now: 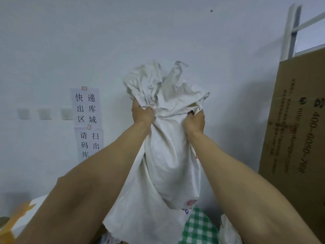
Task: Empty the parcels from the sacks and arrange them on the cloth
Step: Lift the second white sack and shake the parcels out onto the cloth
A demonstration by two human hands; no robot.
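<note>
Nearest the camera: green-checked cloth (198, 226) at bottom edge, mostly hidden by the sack. White parcel with yellow tape (19, 219) low left, blurred. Crumpled white bag (228, 229) low right, touching the cloth; can't tell whether it's a sack or a parcel.

White woven sack (168, 164) is held up at arm's length, directly over the cloth. Its wide lower end flares open near the cloth, so it looks inverted, mouth down. No parcel visible coming out.

Left hand (143, 115) is closed in a fist round bunched fabric on the sack's left side. Right hand (195, 121) is clenched the same way on the right. Loose fabric stands crumpled above both fists.

Handling, my read:
- Soft, limp, zero stiffness. It only takes shape from whatever is inside.
- Body hangs slack with no hard bulges, so probably light and near empty.
- Woven plastic surface, likely slick. A pinch would slide; a full fistful of gathered fabric holds.
- Best hold: the two corners of the closed end, hands apart, so the mouth hangs wide.
- Not fragile itself. Contents unknown, so keep the drop to the cloth short.

Behind: paper signs (86, 106) with Chinese text on the white wall, switch plates (44, 113) left of them, printed cardboard sheet (295, 120) leaning at right.
</note>
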